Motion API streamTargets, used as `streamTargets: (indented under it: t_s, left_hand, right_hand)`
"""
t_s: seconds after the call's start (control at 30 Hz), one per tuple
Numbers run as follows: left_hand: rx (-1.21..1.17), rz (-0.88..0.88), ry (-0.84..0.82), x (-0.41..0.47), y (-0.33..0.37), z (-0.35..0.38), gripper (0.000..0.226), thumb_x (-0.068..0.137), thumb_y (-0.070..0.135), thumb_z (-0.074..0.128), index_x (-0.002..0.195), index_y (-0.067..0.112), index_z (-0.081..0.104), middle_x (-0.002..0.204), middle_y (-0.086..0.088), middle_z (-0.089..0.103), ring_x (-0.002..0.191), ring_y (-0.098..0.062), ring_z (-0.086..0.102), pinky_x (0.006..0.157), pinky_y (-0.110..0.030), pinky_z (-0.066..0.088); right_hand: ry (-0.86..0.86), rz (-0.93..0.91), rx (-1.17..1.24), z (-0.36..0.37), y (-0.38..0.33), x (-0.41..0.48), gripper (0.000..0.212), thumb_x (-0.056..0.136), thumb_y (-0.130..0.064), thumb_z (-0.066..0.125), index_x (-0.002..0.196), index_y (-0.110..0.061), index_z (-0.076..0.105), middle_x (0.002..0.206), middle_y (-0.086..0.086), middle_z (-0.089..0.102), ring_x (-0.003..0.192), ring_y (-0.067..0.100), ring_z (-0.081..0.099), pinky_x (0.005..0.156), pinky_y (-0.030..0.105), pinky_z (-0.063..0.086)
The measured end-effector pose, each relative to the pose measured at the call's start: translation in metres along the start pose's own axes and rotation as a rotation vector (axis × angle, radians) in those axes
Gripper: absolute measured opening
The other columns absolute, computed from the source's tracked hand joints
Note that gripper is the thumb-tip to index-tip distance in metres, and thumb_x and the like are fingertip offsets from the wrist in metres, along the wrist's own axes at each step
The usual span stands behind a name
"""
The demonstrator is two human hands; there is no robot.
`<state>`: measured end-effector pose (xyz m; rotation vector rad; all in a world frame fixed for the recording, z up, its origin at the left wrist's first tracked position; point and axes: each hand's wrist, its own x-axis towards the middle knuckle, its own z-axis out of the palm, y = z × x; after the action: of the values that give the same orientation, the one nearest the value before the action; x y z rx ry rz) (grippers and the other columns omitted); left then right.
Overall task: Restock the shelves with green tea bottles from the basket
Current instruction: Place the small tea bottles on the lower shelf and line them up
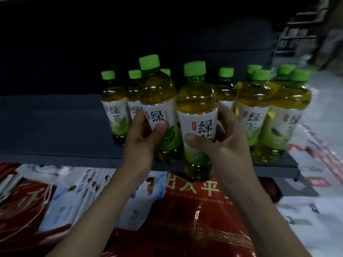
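My left hand [143, 141] grips one green tea bottle [157, 93] around its white label, thumb across the front. A second green tea bottle [196, 101] is held the same way by my right hand [228, 143]. Both bottles are upright, side by side, at the front edge of the dark shelf [55, 127]; the right one hangs lower, its base below the shelf lip. Several more green-capped bottles [252, 108] stand on the shelf behind and to the right. The basket is out of view.
The left half of the shelf is bare dark board. Below the shelf lie red [185, 219] and white-blue [74, 197] printed packs or boxes. At the far right are more white and red packs [319, 160] and a pale floor.
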<state>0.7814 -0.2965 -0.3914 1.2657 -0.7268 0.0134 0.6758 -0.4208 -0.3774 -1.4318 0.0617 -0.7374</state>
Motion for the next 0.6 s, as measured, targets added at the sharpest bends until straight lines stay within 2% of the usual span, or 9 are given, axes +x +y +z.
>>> streamTargets:
  t_s: [0.13, 0.23, 0.4, 0.5, 0.6]
  left_hand:
    - [0.024, 0.021, -0.054, -0.002, -0.015, 0.023, 0.04, 0.094, 0.018, 0.055, 0.133, 0.013, 0.047, 0.123, 0.002, 0.064, 0.115, -0.01, 0.062, 0.086, -0.023, 0.053]
    - [0.086, 0.017, -0.11, -0.004, -0.03, 0.035, 0.047, 0.095, 0.028, 0.055, 0.14, 0.021, 0.042, 0.131, 0.008, 0.06, 0.122, -0.008, 0.056, 0.094, -0.025, 0.051]
    - [0.097, -0.033, -0.137, -0.003, -0.049, 0.046, 0.056, 0.091, 0.029, 0.058, 0.144, 0.023, 0.039, 0.137, 0.009, 0.056, 0.127, -0.007, 0.052, 0.102, -0.032, 0.048]
    - [0.128, -0.043, -0.13, 0.001, -0.052, 0.05, 0.061, 0.09, 0.035, 0.059, 0.146, 0.026, 0.036, 0.137, 0.014, 0.055, 0.126, -0.002, 0.051, 0.099, -0.022, 0.047]
    - [0.2, -0.061, -0.123, -0.002, -0.055, 0.051, 0.06, 0.09, 0.037, 0.054, 0.146, 0.033, 0.032, 0.135, 0.021, 0.052, 0.124, 0.006, 0.048, 0.096, -0.014, 0.045]
  right_hand:
    - [0.113, -0.082, -0.084, -0.019, 0.011, 0.003, 0.074, 0.077, 0.002, 0.076, 0.141, -0.017, 0.045, 0.133, 0.004, 0.057, 0.114, 0.011, 0.062, 0.086, 0.035, 0.059]
    - [0.163, -0.129, -0.152, -0.03, 0.021, 0.006, 0.073, 0.08, 0.002, 0.074, 0.143, -0.015, 0.042, 0.138, 0.002, 0.055, 0.122, 0.011, 0.057, 0.093, 0.037, 0.055]
    - [0.199, -0.166, -0.22, -0.044, 0.032, 0.01, 0.071, 0.081, 0.003, 0.072, 0.142, -0.019, 0.042, 0.131, -0.004, 0.06, 0.121, 0.009, 0.058, 0.098, 0.035, 0.052]
    - [0.246, -0.185, -0.236, -0.043, 0.039, 0.012, 0.069, 0.083, 0.0, 0.072, 0.139, -0.02, 0.037, 0.131, -0.011, 0.057, 0.122, 0.004, 0.055, 0.1, 0.033, 0.05]
    - [0.288, -0.215, -0.408, -0.04, 0.046, 0.012, 0.064, 0.085, -0.012, 0.073, 0.137, -0.018, 0.036, 0.13, -0.008, 0.056, 0.12, 0.007, 0.056, 0.097, 0.037, 0.052]
